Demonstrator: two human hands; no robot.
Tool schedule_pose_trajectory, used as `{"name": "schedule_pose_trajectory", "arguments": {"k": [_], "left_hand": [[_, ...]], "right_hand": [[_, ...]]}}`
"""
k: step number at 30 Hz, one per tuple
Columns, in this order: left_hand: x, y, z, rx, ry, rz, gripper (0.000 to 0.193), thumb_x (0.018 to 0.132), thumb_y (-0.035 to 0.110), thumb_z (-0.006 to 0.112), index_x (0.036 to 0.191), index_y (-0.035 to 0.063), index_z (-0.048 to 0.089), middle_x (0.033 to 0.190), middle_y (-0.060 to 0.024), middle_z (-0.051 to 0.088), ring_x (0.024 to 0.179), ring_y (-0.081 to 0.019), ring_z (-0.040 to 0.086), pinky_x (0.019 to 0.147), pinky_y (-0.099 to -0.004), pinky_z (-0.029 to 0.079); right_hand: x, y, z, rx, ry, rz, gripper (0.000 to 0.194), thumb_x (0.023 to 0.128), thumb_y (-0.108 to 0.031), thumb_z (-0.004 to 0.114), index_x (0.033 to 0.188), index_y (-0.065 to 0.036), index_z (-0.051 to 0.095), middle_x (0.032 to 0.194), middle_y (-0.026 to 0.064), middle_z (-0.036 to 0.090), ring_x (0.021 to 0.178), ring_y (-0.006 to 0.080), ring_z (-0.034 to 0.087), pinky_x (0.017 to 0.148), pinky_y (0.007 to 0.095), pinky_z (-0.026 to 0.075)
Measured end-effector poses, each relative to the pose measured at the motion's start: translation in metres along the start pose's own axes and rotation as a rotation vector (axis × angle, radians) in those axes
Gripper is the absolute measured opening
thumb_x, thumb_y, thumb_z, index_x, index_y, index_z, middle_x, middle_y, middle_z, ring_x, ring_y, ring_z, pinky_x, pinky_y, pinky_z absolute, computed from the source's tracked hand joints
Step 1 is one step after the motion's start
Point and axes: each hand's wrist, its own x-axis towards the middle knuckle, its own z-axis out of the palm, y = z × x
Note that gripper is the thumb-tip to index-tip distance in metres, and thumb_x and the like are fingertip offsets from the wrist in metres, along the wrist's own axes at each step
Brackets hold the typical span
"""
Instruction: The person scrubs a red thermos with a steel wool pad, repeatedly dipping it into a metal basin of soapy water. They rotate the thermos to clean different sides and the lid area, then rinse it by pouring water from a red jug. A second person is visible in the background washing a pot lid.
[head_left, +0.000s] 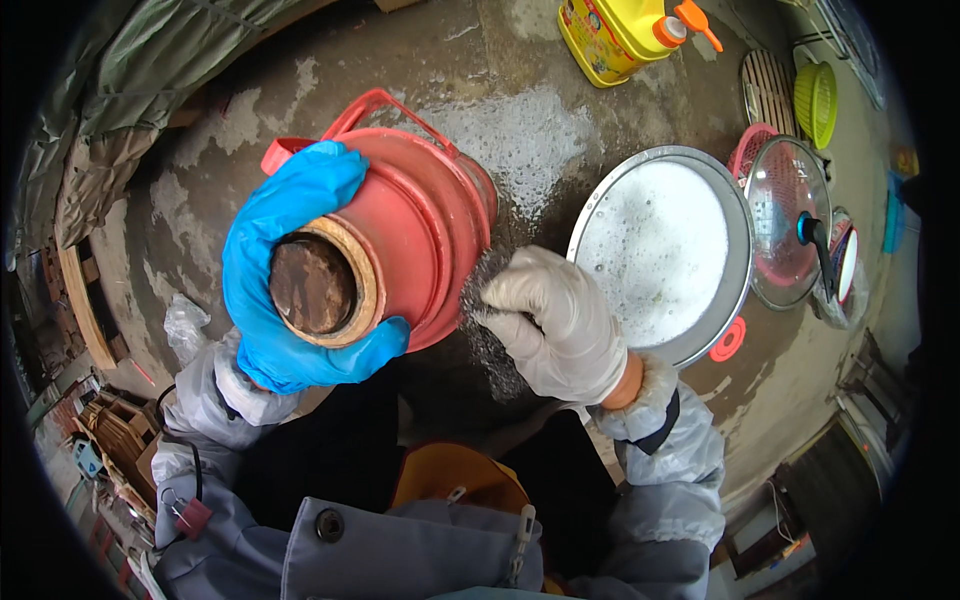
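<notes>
My left hand (300, 300), in a blue glove, grips a red plastic thermos jug (409, 240) around its neck. The jug is tilted, with its tan-rimmed end towards me and a brown-stained round face (313, 283) inside that rim. A red handle (360, 112) sticks out at its far side. My right hand (562, 322), in a whitish glove, pinches a dark wire scouring pad (495, 360) beside the jug's right side. Whether pad and jug touch is hard to tell. Right of that hand stands a metal basin (739, 225) of foamy water.
A yellow detergent jug (607, 37) with an orange cap stands on the wet concrete floor (300, 52). Beyond the basin are a glass lid (784, 195), a pink basket (746, 146) and a yellow-green basket (816, 105). A red ring (727, 339) lies by the basin.
</notes>
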Motion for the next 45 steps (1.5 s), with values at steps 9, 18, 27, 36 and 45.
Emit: {"name": "schedule_pose_trajectory", "arguments": {"k": [9, 18, 27, 36, 45], "left_hand": [[0.004, 0.002, 0.004, -0.036, 0.032, 0.022, 0.084, 0.060, 0.024, 0.091, 0.131, -0.0037, 0.054, 0.132, -0.0179, 0.060, 0.129, -0.0334, 0.054, 0.113, -0.0486, 0.037], [0.006, 0.002, 0.000, -0.032, -0.007, 0.025, 0.080, 0.059, 0.021, 0.090, 0.128, -0.0025, 0.057, 0.129, -0.0166, 0.062, 0.127, -0.0332, 0.055, 0.113, -0.0478, 0.038], [0.008, 0.003, 0.000, -0.054, -0.002, 0.045, 0.079, 0.059, 0.020, 0.090, 0.128, -0.0024, 0.058, 0.128, -0.0166, 0.063, 0.125, -0.0336, 0.057, 0.110, -0.0483, 0.040], [0.006, 0.006, 0.004, -0.018, 0.042, -0.001, 0.080, 0.059, 0.021, 0.090, 0.127, -0.0024, 0.058, 0.128, -0.0159, 0.063, 0.125, -0.0336, 0.057, 0.111, -0.0478, 0.039], [0.007, 0.000, 0.001, -0.074, -0.007, 0.062, 0.079, 0.058, 0.018, 0.088, 0.128, -0.0015, 0.058, 0.129, -0.0161, 0.063, 0.125, -0.0331, 0.057, 0.110, -0.0471, 0.040]], "right_hand": [[0.078, 0.014, -0.011, -0.115, 0.048, 0.078, 0.014, 0.092, -0.007, 0.065, 0.102, -0.002, 0.058, 0.088, 0.0134, 0.063, 0.081, 0.0301, 0.064, 0.074, 0.0360, 0.050], [0.041, 0.013, 0.003, -0.136, 0.257, 0.062, 0.020, 0.090, -0.006, 0.066, 0.105, -0.002, 0.053, 0.088, 0.0177, 0.063, 0.082, 0.0380, 0.064, 0.071, 0.0418, 0.050], [0.027, -0.011, -0.010, -0.079, 0.056, 0.250, 0.021, 0.089, -0.003, 0.067, 0.102, -0.001, 0.051, 0.088, 0.0160, 0.058, 0.081, 0.0338, 0.062, 0.075, 0.0358, 0.050], [0.074, 0.025, -0.017, -0.136, 0.078, 0.065, 0.020, 0.092, -0.013, 0.062, 0.103, -0.001, 0.051, 0.092, 0.0219, 0.064, 0.089, 0.0424, 0.063, 0.078, 0.0449, 0.049], [0.047, -0.014, -0.006, -0.144, 0.165, 0.324, 0.020, 0.090, -0.010, 0.064, 0.102, -0.002, 0.050, 0.088, 0.0215, 0.063, 0.084, 0.0427, 0.063, 0.075, 0.0465, 0.049]]}}
